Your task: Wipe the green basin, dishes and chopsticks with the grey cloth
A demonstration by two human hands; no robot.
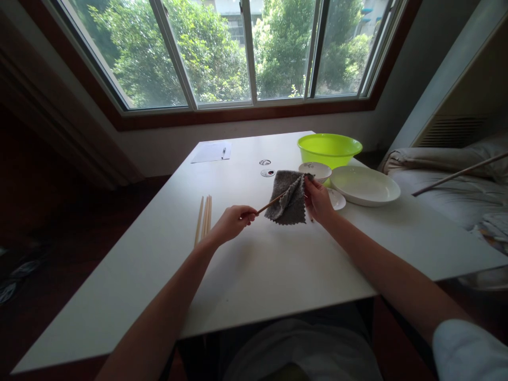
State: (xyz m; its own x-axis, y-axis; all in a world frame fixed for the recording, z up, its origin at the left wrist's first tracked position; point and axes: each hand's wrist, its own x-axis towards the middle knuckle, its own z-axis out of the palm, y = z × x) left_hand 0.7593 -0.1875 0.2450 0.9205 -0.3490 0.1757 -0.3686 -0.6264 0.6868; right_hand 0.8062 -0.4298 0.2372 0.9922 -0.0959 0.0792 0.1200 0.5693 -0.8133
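My left hand (235,222) pinches one end of a brown chopstick (270,203), which slants up to the right. The chopstick's far part runs into the folds of a grey cloth (283,185) with a zigzag edge. My right hand (317,198) grips that cloth at its right side, fingers closed on it, and the cloth hangs above the white table. Whether the chopstick's far end reaches my right fingers is hidden by the cloth. Several light wooden chopsticks (207,214) lie side by side on the table, left of my left hand.
Beyond my right hand stand a lime-green basin (329,151), a white bowl (315,168), a small white dish (337,199) and a large oval plate (365,185). A paper with a pen (223,153) lies at the back left of the table (278,280). Two round markings (268,173) show near the middle.
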